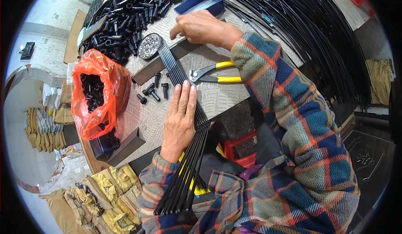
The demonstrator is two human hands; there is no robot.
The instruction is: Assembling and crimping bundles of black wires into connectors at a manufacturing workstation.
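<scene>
My left hand (181,119) lies flat, fingers stretched and side by side, on a row of thin black rods (190,150). The rods run from a round dish of small silvery pieces (150,46) down past the table edge, where their dark-tipped ends fan out over my lap. My right hand (201,28) is above a dark angle bar (146,72), near a blue tray (201,3). Its fingers are bent and pointing down; what they hold, if anything, is hidden. Yellow-handled pliers (213,72) lie right of the rods. Several black ribbed plastic fittings (155,92) lie left of them.
A red plastic bag (100,92) of black parts stands at the left. Black tubular parts (130,16) are heaped at the back. A thick bundle of long black rods (310,25) covers the right side. Below the table are a red stool (239,148) and brown sacks (100,196).
</scene>
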